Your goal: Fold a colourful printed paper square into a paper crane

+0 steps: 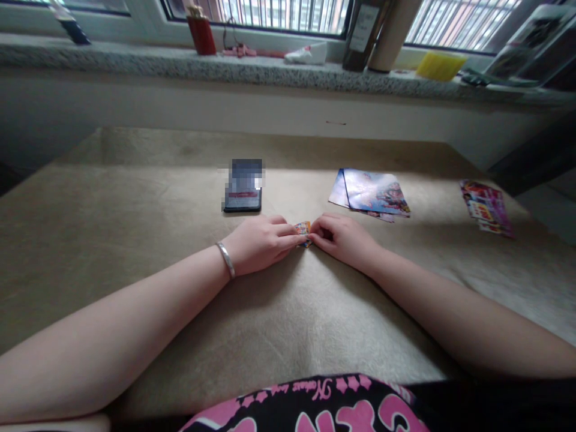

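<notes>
A small colourful folded paper (303,230) lies on the beige table cloth (135,228) in the middle. My left hand (261,243), with a silver bangle on its wrist, pinches the paper's left side with closed fingers. My right hand (342,239) pinches its right side, fingers curled together. Most of the paper is hidden between my fingertips.
A dark phone (243,187) lies just beyond my left hand. A stack of colourful printed sheets (371,193) sits beyond my right hand, and another printed sheet (486,207) lies at the far right. The windowsill (270,69) holds a red cup, bottles and a yellow object.
</notes>
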`<state>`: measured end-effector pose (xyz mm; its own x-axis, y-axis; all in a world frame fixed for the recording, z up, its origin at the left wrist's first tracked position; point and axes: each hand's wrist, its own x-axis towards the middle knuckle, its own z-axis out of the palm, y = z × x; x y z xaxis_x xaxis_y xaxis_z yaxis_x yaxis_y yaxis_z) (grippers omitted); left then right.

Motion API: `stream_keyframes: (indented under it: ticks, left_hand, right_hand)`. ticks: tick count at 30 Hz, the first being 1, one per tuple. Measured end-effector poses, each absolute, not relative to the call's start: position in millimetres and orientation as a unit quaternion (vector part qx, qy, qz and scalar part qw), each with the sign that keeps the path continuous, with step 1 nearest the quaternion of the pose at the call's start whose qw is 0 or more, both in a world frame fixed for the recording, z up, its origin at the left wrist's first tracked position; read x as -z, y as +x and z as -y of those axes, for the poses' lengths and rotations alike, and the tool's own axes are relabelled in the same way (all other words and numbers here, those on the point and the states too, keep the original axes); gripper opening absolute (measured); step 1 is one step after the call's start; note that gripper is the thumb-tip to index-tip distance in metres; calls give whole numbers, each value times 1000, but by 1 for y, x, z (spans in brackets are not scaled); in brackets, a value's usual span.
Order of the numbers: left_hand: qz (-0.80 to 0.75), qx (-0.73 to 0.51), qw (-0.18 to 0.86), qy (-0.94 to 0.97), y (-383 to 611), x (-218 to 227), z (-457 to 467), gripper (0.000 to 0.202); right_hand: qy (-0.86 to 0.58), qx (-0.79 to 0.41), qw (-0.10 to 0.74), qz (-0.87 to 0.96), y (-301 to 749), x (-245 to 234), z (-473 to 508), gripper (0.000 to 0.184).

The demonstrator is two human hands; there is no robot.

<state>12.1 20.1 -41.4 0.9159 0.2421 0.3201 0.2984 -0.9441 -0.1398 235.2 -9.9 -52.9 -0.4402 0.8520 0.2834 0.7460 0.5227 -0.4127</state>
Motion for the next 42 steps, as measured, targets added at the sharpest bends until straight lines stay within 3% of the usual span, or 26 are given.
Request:
stream_keyframes:
  ticks: [13,35,42]
  left_hand:
    - [150,150,101,-972,14,42,-18,28]
    - [172,146,91,-970,19,39,-14,27]
    - [169,140,85,-972,19,39,-14,28]
  right_hand:
    - [-363,44,215,906,247,50,15,20]
    - [-445,-7,204,872,239,49,16,14]
    - [-471,-80,227,849,239,50,15,9]
